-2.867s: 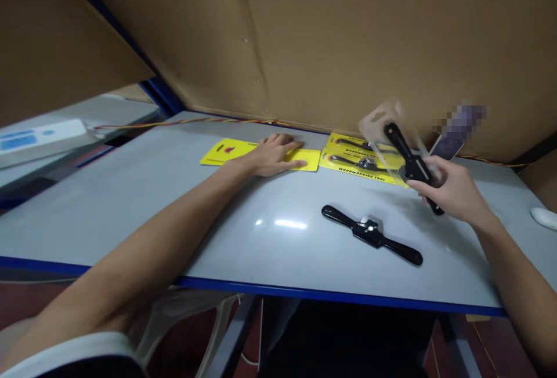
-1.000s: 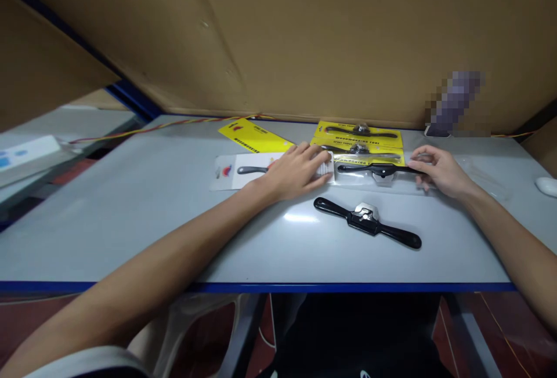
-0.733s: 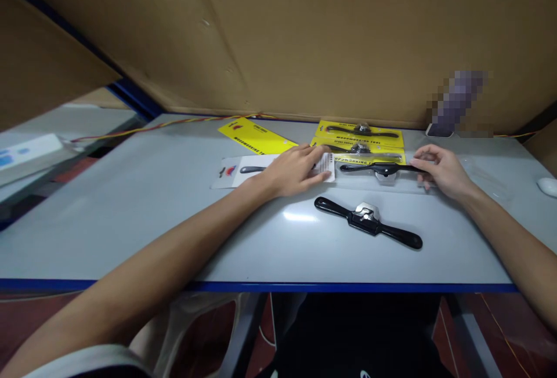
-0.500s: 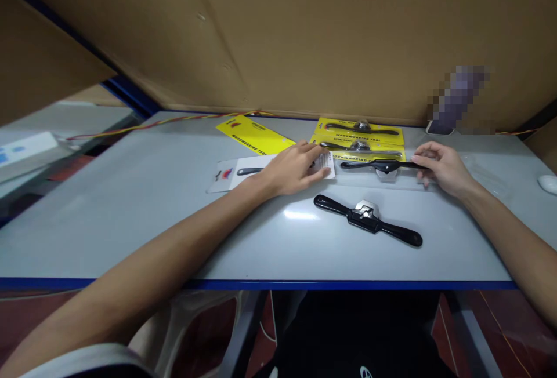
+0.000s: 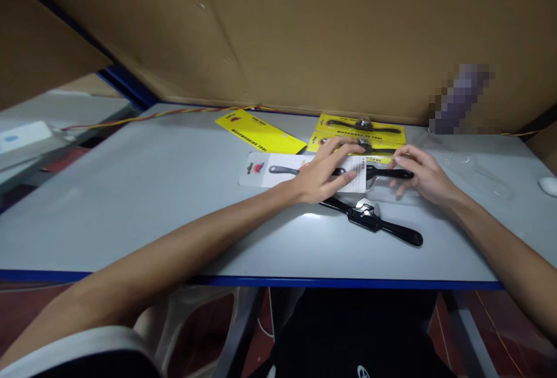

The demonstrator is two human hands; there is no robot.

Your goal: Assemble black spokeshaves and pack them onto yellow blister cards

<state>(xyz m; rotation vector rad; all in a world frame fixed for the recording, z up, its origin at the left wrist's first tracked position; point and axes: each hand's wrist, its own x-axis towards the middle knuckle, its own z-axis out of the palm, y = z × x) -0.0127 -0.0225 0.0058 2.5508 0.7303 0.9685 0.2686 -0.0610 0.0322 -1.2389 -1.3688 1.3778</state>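
My left hand (image 5: 324,172) lies spread over a white printed card (image 5: 282,178) with a spokeshave picture and a hang hole. The card covers part of a black spokeshave (image 5: 385,173), whose right handle sticks out past the card's edge over clear plastic. My right hand (image 5: 424,175) has its fingers curled about that handle's end. Nearer to me a second black spokeshave (image 5: 369,220) with a silver blade lies on the table, its left handle tip hidden behind the card and my left hand.
Behind my hands lie packaged spokeshaves on yellow cards (image 5: 324,120) and a loose yellow card (image 5: 256,131). A clear plastic shell (image 5: 483,175) is at the right, near a white mouse (image 5: 548,185). A cardboard wall (image 5: 326,36) bounds the table's back; a twisted wire (image 5: 174,114) runs along it.
My left hand has slid to the right with the white card, which now overlaps the spokeshave. My right hand has shifted slightly left and towards me with the spokeshave.
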